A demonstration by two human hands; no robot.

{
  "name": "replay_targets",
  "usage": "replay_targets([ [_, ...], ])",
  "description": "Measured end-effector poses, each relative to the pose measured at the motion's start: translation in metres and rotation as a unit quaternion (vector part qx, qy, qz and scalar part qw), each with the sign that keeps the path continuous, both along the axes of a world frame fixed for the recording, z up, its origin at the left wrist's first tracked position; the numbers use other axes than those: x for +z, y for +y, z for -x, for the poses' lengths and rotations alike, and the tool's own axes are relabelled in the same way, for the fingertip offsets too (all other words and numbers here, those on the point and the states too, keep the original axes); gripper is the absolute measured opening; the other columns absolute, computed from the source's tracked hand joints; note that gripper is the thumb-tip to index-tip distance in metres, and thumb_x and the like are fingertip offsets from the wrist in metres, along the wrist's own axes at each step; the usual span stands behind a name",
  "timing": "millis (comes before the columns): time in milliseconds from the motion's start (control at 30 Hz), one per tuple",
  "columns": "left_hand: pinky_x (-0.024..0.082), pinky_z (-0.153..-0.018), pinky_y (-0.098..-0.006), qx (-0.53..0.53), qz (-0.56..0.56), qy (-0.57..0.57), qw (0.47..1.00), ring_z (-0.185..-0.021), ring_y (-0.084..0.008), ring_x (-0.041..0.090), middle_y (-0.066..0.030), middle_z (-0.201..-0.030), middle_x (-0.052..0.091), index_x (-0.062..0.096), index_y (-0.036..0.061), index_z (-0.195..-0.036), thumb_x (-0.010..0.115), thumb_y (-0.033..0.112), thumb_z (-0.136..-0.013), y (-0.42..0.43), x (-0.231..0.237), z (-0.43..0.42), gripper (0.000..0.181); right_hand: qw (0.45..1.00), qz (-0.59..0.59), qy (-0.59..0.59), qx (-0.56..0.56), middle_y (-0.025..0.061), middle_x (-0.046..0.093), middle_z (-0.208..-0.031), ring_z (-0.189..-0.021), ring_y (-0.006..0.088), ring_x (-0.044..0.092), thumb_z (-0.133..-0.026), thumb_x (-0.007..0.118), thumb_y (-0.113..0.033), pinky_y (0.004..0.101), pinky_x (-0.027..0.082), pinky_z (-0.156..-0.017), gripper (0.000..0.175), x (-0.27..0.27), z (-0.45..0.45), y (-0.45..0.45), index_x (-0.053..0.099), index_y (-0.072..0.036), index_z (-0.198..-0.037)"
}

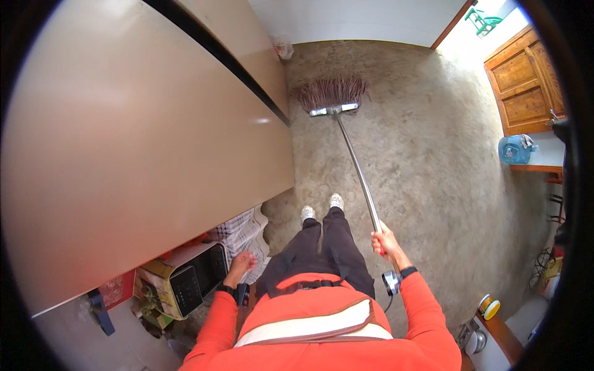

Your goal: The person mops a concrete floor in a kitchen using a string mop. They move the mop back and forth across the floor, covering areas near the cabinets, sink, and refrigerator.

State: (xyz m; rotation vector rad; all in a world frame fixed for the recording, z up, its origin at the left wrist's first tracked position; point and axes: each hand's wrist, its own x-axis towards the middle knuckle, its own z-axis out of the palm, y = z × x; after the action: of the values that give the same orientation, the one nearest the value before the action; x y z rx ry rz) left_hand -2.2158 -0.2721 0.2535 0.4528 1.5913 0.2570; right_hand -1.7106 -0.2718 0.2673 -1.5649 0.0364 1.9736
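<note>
My right hand [386, 241] grips the upper end of a mop's metal handle [358, 162], around a red part near the top. The handle slants away from me to the mop head [333, 95], whose dark purplish strands lie spread on the concrete floor [417, 153]. A pale metal clamp [334, 109] joins strands and pole. My left hand [243, 263] holds nothing, its fingers loosely curled and partly blurred. It hangs beside a checked cloth [241, 227], near a dark-fronted appliance [197, 280]; whether it touches the cloth I cannot tell.
A tall brown cabinet [153, 130] walls off the left side. At the far corner sits a plastic bag [283, 47]. To the right are a wooden door [526, 83], a blue water jug [516, 149] and a yellow-and-white container [489, 307]. Beyond the doorway shows a green stool [483, 22].
</note>
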Motion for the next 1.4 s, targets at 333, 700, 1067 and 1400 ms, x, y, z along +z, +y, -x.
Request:
replay_targets([
  [333, 0.052, -0.065, -0.0269, -0.042, 0.023, 0.032, 0.998, -0.074, -0.0147, 0.060, -0.0087, -0.090, 0.061, 0.051, 0.0030, -0.105, 0.052, 0.021, -0.087, 0.026, -0.044, 0.026, 0.025, 0.998, -0.018, 0.022, -0.054, -0.0040, 0.040, -0.061, -0.044, 0.0030, 0.036, -0.081, 0.046, 0.002, 0.0159, 0.029, -0.035, 0.049, 0.037, 0.020, 0.002, 0.039, -0.016, -0.126],
  [700, 0.053, -0.063, -0.0257, 0.027, 0.047, 0.037, 0.998, -0.074, -0.0137, 0.060, -0.0079, -0.089, 0.061, 0.052, 0.0037, -0.103, 0.050, 0.020, -0.089, 0.070, -0.046, -0.048, 0.022, 0.991, -0.060, 0.077, -0.095, -0.0015, 0.040, -0.061, -0.043, 0.0032, 0.035, -0.083, 0.046, 0.001, 0.0161, 0.028, -0.034, 0.021, -0.016, -0.045, 0.227, 0.044, -0.011, -0.100],
  [1067, 0.051, -0.076, -0.0298, 0.042, 0.008, 0.000, 0.999, -0.088, -0.0194, 0.061, -0.0114, -0.101, 0.060, 0.048, 0.0024, -0.115, 0.050, 0.018, -0.090, 0.195, 0.000, -0.177, 0.030, 0.962, -0.100, 0.103, -0.233, 0.0018, 0.046, -0.062, -0.045, 0.0042, 0.040, -0.080, 0.049, 0.001, 0.0168, 0.034, -0.036, 0.008, -0.067, -0.125, 0.409, 0.046, -0.006, -0.081],
  [1400, 0.051, -0.073, -0.0276, -0.082, 0.008, 0.021, 0.996, -0.085, -0.0170, 0.061, -0.0115, -0.099, 0.060, 0.046, 0.0009, -0.115, 0.051, 0.018, -0.089, 0.307, 0.003, -0.220, 0.032, 0.937, -0.098, 0.115, -0.314, -0.0005, 0.042, -0.065, -0.047, 0.0024, 0.035, -0.083, 0.049, -0.002, 0.0140, 0.029, -0.036, 0.021, -0.035, -0.215, 0.319, 0.044, -0.011, -0.101],
])
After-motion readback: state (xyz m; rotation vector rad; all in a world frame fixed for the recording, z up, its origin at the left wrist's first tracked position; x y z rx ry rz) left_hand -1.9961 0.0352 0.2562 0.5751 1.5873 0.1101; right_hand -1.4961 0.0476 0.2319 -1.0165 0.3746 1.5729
